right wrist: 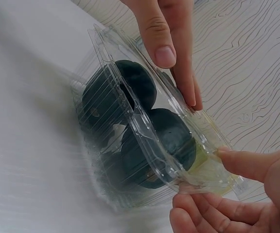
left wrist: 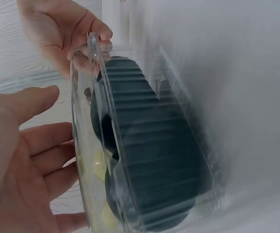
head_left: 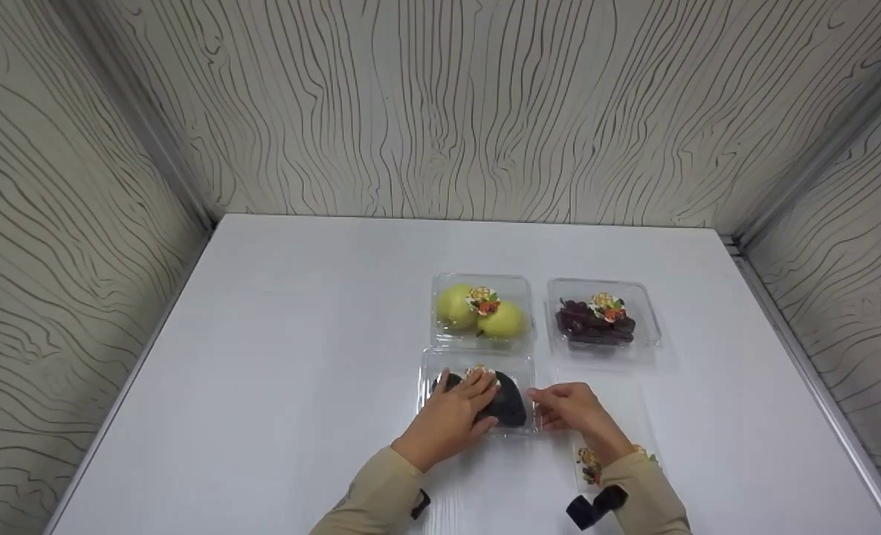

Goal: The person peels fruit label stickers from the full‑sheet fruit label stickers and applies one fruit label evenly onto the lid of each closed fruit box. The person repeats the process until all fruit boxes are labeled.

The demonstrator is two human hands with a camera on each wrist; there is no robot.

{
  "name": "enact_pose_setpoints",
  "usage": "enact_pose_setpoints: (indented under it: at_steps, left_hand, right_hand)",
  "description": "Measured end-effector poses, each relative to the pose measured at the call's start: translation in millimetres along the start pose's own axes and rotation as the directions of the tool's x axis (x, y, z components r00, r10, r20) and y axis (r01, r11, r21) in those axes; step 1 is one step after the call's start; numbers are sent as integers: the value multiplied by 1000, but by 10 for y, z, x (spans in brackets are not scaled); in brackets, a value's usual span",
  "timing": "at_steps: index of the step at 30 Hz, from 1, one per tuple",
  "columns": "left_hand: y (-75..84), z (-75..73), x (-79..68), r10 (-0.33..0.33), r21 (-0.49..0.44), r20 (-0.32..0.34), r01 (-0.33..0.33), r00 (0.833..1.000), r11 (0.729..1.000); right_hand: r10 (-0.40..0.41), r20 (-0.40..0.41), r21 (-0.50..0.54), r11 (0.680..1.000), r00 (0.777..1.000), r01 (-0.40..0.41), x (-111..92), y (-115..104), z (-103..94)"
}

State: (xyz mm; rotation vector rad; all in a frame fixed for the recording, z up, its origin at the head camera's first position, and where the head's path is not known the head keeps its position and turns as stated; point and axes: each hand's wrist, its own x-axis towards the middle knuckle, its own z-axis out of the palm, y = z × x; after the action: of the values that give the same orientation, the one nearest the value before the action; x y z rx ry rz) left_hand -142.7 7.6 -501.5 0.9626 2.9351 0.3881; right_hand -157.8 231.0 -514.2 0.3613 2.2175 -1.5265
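Observation:
A clear plastic clamshell box [head_left: 516, 360] with dark green, rounded fruits [head_left: 511, 405] inside stands on the white table, its lid down. Flat across the lid lies my left hand [head_left: 447, 417], fingers extended over a round fruit-print sticker [head_left: 477, 369] that they partly cover. At the right edge, my right hand [head_left: 575, 407] pinches the box rim, thumb above and fingers below in the right wrist view. The left wrist view shows the lid rim [left wrist: 94, 46] at the right hand's fingertips, with the left fingers [left wrist: 55, 158] along the lid.
Directly behind is a clear box [head_left: 516, 282] of yellow-green fruits [head_left: 501, 319], with a sticker on its lid. Another stickered box [head_left: 644, 312] of dark red grapes [head_left: 596, 327] stands back right. A sticker sheet [head_left: 587, 467] lies under my right forearm. Patterned walls [head_left: 440, 111] surround the table [head_left: 284, 357].

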Motion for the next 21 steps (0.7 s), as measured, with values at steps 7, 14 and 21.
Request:
enact_pose_setpoints:
  at_steps: [7,14,21]
  left_hand:
    - [-47,-16,-18,13,-23,-49,-14,999,1000]
    - [-53,16,-17,65,5,5,-65,998,998]
    - [-167,-31,-52,84,-27,-16,-84,996,996]
  right_hand:
    - [-34,44,29,999,998,33,11,33,-21]
    - [-37,44,31,999,998,35,19,40,-23]
    - [-24,35,36,999,999,22,14,27,-15]
